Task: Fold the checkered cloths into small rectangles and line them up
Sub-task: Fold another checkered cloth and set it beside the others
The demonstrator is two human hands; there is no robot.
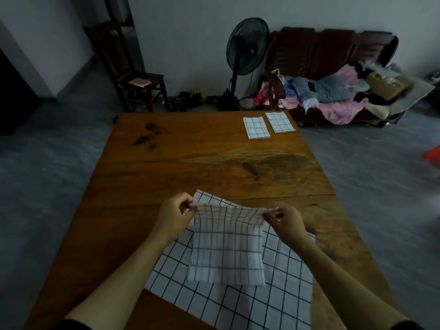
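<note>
left arm: bare forearm, no watch or band seen
left sleeve [69,325]: dark, black-looking, only its edge shows at bottom left of frame
right arm: bare forearm
right sleeve [404,326]: dark, same look, edge only at bottom right corner
left hand [172,216]: bare, no glove, no rings seen
right hand [287,223]: bare, no glove, fingernails visible

cloths [226,253]: white, dark grid (checkered) | table [190,163]: brown wood | fan [247,46]: black
</note>
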